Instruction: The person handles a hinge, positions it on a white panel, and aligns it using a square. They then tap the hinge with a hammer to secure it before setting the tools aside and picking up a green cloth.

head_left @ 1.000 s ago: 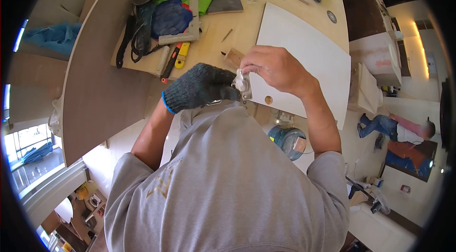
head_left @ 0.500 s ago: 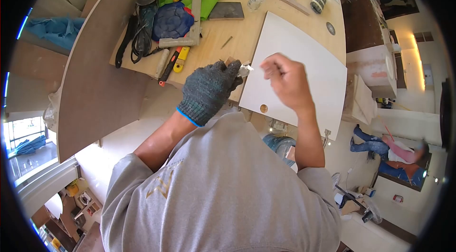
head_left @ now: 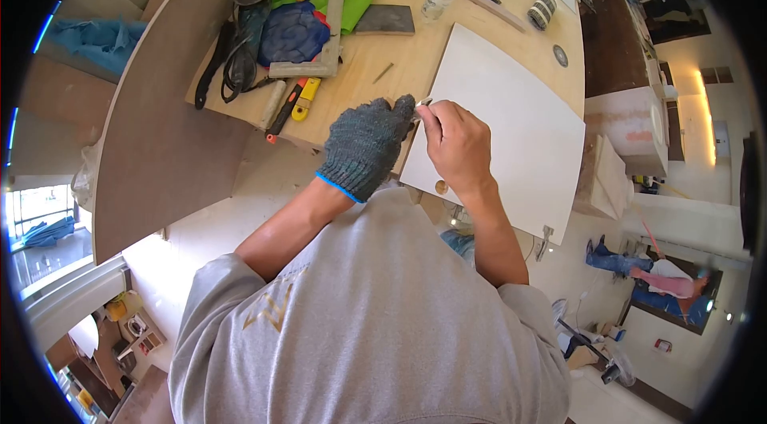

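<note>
Grey-green knit covers the left hand (head_left: 366, 143), whose fingers are curled nearly closed around a small, pale, shiny piece (head_left: 424, 104) (mostly hidden, so its shape is hard to tell). Bare, the right hand (head_left: 459, 142) meets it there, thumb and fingers drawn almost together at the piece's exposed end; whether they grip it or only touch it, I cannot tell. The piece sits above the near left edge of the white panel (head_left: 503, 116), which has a round hole (head_left: 441, 187) near that edge. Left of the panel, a yellow cutter (head_left: 305, 100) lies on the wooden bench (head_left: 407, 54).
</note>
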`<state>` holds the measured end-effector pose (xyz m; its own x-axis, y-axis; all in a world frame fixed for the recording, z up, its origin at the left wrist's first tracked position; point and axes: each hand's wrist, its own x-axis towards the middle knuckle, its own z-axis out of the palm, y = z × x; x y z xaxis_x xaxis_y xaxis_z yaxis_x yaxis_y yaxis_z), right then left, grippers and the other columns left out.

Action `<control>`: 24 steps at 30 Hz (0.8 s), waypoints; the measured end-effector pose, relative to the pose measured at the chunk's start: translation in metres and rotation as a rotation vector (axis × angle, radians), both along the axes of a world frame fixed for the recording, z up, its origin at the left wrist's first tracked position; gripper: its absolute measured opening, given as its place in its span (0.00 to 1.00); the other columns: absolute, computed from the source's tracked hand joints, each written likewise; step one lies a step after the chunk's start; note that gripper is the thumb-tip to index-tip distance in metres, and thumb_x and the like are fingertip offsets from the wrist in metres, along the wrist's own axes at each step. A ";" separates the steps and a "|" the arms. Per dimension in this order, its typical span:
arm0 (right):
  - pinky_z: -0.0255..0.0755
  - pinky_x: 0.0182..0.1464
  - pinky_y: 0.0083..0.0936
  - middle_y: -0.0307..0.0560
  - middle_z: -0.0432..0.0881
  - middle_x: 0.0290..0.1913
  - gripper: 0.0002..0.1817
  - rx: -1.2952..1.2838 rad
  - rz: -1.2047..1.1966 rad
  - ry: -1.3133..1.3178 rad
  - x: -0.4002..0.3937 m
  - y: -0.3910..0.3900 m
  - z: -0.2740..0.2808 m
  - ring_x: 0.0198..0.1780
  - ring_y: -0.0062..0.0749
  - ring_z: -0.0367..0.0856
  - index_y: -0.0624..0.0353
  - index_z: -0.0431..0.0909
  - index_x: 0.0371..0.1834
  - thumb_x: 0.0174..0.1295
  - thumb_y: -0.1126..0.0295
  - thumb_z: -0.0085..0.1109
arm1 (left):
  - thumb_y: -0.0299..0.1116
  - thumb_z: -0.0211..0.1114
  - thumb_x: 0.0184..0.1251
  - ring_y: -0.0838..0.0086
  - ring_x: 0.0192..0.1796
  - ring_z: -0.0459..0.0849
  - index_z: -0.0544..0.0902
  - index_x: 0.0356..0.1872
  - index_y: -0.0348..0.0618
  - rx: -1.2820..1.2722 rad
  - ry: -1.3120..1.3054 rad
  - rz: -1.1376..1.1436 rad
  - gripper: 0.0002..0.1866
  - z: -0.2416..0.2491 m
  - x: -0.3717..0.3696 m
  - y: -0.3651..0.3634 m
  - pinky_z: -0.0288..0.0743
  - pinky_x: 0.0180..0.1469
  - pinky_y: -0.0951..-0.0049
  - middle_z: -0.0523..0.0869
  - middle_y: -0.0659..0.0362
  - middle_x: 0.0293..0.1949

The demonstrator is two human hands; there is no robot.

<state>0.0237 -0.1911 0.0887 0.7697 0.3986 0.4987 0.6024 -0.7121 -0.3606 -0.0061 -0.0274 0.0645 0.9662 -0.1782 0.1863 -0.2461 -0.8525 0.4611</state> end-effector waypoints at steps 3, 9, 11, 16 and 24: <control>0.73 0.28 0.35 0.51 0.81 0.26 0.12 0.075 -0.024 0.052 -0.005 -0.001 -0.004 0.25 0.47 0.80 0.60 0.76 0.30 0.67 0.68 0.68 | 0.38 0.65 0.68 0.53 0.36 0.86 0.81 0.59 0.51 0.026 -0.025 0.077 0.18 -0.011 0.003 -0.004 0.78 0.35 0.51 0.85 0.51 0.33; 0.73 0.28 0.25 0.45 0.82 0.23 0.09 0.397 0.015 0.459 -0.033 0.002 0.018 0.23 0.25 0.80 0.64 0.81 0.31 0.70 0.73 0.65 | 0.39 0.68 0.68 0.52 0.41 0.89 0.88 0.51 0.45 -0.212 -0.001 0.193 0.15 -0.043 0.038 0.061 0.81 0.44 0.55 0.90 0.47 0.39; 0.77 0.32 0.20 0.42 0.88 0.29 0.06 0.604 0.012 0.681 -0.016 -0.004 -0.005 0.28 0.19 0.83 0.67 0.85 0.42 0.70 0.74 0.65 | 0.40 0.69 0.68 0.52 0.42 0.89 0.88 0.50 0.43 -0.309 -0.008 0.083 0.16 -0.033 0.034 0.064 0.81 0.45 0.57 0.89 0.46 0.39; 0.79 0.36 0.19 0.45 0.89 0.34 0.11 0.588 0.042 0.573 0.005 -0.011 0.001 0.32 0.22 0.87 0.69 0.85 0.52 0.71 0.74 0.64 | 0.41 0.70 0.67 0.52 0.40 0.88 0.88 0.49 0.40 -0.507 0.182 -0.001 0.16 -0.005 0.025 0.041 0.79 0.44 0.58 0.89 0.45 0.37; 0.73 0.30 0.21 0.44 0.85 0.29 0.06 0.436 0.120 0.305 0.012 -0.003 0.005 0.26 0.20 0.78 0.64 0.86 0.39 0.68 0.72 0.69 | 0.39 0.72 0.66 0.49 0.42 0.87 0.87 0.49 0.43 -0.476 0.026 0.030 0.15 -0.002 0.013 0.020 0.80 0.43 0.57 0.89 0.46 0.39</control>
<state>0.0355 -0.1941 0.0938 0.8671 0.2984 0.3988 0.4922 -0.3904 -0.7780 0.0069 -0.0079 0.0623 0.9749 -0.0508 0.2166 -0.2082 -0.5520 0.8075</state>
